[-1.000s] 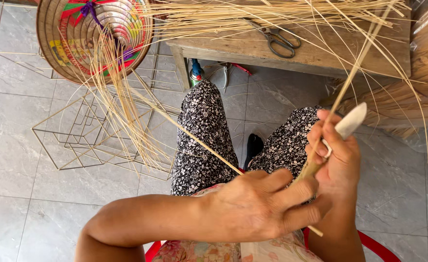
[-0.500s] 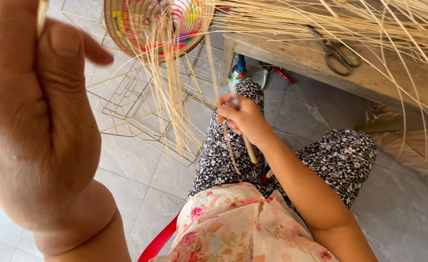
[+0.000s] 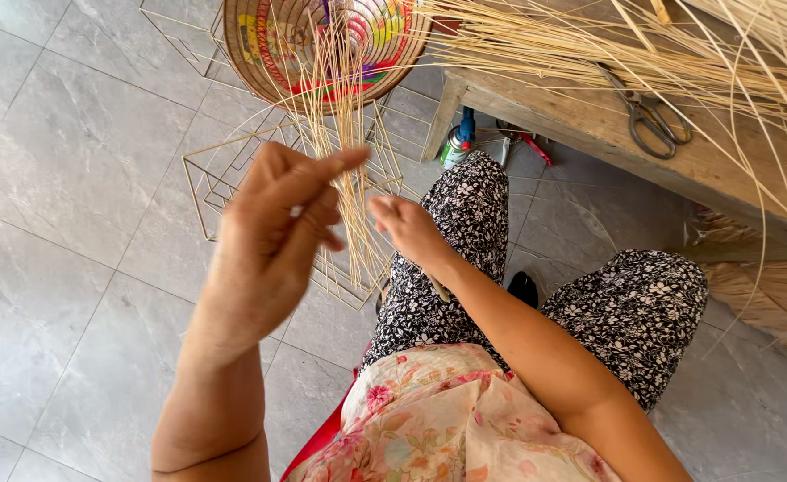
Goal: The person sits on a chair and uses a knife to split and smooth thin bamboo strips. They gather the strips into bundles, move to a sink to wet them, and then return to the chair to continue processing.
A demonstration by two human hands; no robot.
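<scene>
left hand (image 3: 273, 236) raised, fingers pinched on straw tips | right hand (image 3: 408, 228) closed on same straws (image 3: 349, 152) | straws run near-to-far, far ends at basket (image 3: 322, 45), hanging left of bench (image 3: 607, 125)

A single camera worn on the person's head looks steeply down over their own lap and raised forearms, close enough that the left hand (image 3: 273, 241) and right hand (image 3: 408, 228) fill the middle of the frame. The view faces forward and down toward the grey tiled floor (image 3: 63, 223), with the wooden bench (image 3: 590, 125) crossing the upper right and a woven basket (image 3: 322, 45) cut off by the top edge. There is no second view, so nothing is shared between views.
</scene>
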